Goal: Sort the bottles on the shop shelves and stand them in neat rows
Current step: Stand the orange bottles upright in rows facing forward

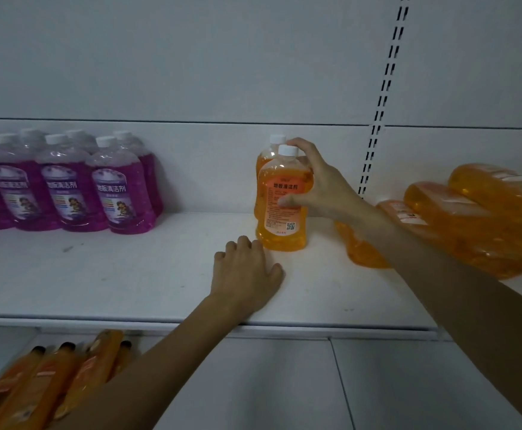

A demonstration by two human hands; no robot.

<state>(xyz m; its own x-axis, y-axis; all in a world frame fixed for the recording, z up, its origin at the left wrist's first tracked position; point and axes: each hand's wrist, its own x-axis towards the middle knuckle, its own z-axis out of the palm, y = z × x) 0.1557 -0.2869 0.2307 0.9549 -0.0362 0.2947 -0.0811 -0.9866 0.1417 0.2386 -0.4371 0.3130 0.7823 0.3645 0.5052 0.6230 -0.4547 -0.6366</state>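
- We judge the job as partly done: the purple bottles stand upright in tidy rows at the left end of the shelf, white caps up and labels facing us.
- The orange row has only begun. Two bottles stand mid-shelf, the front orange bottle directly before the rear orange bottle, close against the back wall.
- Most of the work is left: the lying orange bottles are heaped on their sides at the right end, and more orange bottles lie jumbled on the shelf below.
- Our right hand grips the front orange bottle, thumb across the label and fingers curled round the shoulder near the cap; it stands upright with its base on the shelf.
- Our left hand rests on the shelf just before that bottle's base, fingers loosely curled, holding nothing; we cannot tell whether it touches the bottle.
- The front orange bottle is clear plastic filled with orange liquid, with a white screw cap, rounded shoulders and an orange label bearing a small square code.
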